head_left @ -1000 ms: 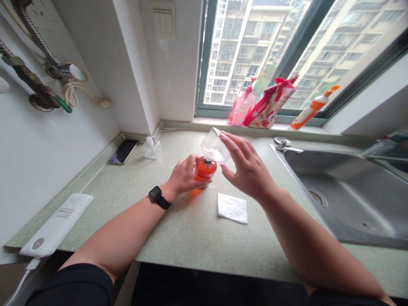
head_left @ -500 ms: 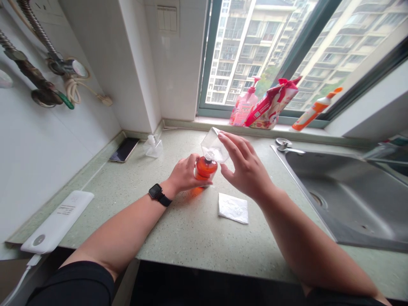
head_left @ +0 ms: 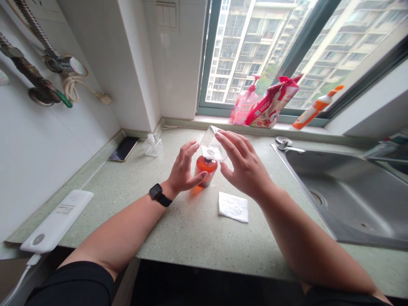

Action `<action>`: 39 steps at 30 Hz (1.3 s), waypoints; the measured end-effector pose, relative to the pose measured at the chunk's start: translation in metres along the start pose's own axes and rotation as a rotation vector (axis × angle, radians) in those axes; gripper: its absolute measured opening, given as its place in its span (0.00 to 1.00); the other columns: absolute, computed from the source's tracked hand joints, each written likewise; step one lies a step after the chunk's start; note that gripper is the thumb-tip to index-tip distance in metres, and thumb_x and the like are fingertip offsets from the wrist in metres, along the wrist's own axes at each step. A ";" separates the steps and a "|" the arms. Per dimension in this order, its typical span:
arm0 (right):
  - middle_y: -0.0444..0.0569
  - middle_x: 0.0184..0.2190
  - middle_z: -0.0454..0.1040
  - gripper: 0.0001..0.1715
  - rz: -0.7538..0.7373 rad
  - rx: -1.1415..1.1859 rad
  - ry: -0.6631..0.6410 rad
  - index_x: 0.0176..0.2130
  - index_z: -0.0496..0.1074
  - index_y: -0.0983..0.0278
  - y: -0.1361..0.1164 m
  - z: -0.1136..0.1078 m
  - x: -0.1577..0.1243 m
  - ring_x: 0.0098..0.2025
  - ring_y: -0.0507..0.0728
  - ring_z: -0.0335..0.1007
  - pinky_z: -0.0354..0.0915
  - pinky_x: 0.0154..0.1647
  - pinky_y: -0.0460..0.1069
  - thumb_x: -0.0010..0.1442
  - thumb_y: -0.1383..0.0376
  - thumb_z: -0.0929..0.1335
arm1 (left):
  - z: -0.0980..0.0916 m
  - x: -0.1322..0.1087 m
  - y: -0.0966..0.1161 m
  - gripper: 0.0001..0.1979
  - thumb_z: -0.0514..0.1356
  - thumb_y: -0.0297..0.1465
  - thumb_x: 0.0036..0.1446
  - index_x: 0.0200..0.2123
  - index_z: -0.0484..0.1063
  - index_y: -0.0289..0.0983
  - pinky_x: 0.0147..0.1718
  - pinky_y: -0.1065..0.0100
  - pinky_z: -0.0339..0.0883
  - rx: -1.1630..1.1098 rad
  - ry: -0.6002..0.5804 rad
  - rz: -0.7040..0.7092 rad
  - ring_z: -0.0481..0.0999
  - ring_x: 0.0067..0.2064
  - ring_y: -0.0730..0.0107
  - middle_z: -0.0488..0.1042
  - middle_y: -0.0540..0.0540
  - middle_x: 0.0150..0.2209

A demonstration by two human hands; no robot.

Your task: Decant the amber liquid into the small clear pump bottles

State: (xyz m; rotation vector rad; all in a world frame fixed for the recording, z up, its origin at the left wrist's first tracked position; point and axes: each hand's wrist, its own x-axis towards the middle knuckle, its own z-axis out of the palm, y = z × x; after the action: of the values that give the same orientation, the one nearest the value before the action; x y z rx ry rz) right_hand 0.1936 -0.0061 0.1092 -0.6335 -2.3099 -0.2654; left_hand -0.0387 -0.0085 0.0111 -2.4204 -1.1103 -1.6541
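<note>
An orange see-through bottle (head_left: 205, 167) stands upright on the counter. Just above its dark neck is a tilted, clear, square-sided plastic container (head_left: 211, 143), held in my right hand (head_left: 244, 161) with fingers and thumb at its right side. Whether the container touches the bottle's neck, I cannot tell. My left hand (head_left: 185, 168) is open left of the bottle, its fingers apart and its thumb in front of the bottle's side. A folded white tissue (head_left: 233, 207) lies in front of my right hand.
A phone (head_left: 123, 148) and a clear plastic piece (head_left: 153, 145) lie at the back left. The power bank (head_left: 59, 221) has a cable plugged in. To the right is a steel sink (head_left: 344, 191). A pink pump bottle (head_left: 245, 104), red bag (head_left: 270, 104) and orange-white bottle (head_left: 314, 110) line the sill.
My left hand has let go of the orange bottle, its fingers spreading up and away to the left. My right hand and the clear container have shifted slightly left.
</note>
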 end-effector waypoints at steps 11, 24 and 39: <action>0.54 0.74 0.65 0.56 0.010 -0.002 -0.002 0.80 0.44 0.50 0.001 0.000 -0.002 0.75 0.70 0.61 0.65 0.73 0.70 0.63 0.77 0.67 | -0.001 0.002 0.004 0.40 0.60 0.48 0.69 0.76 0.44 0.50 0.68 0.37 0.67 -0.039 -0.034 0.052 0.61 0.75 0.43 0.57 0.35 0.75; 0.54 0.72 0.63 0.57 0.025 0.002 -0.003 0.79 0.44 0.43 -0.002 -0.001 -0.001 0.73 0.71 0.63 0.68 0.70 0.73 0.64 0.77 0.67 | 0.000 0.001 0.004 0.39 0.60 0.43 0.68 0.75 0.47 0.44 0.65 0.39 0.70 -0.011 -0.028 0.044 0.64 0.74 0.40 0.59 0.31 0.74; 0.53 0.72 0.64 0.58 0.032 -0.006 -0.016 0.79 0.44 0.42 -0.002 -0.001 -0.001 0.74 0.71 0.62 0.66 0.71 0.73 0.64 0.77 0.67 | 0.001 0.001 0.005 0.39 0.60 0.41 0.67 0.75 0.47 0.43 0.63 0.40 0.73 0.014 -0.022 0.023 0.67 0.72 0.41 0.60 0.30 0.74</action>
State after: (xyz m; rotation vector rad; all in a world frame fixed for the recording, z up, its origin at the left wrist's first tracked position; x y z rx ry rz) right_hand 0.1936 -0.0081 0.1091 -0.6772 -2.3128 -0.2538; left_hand -0.0352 -0.0115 0.0134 -2.4397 -1.0888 -1.6114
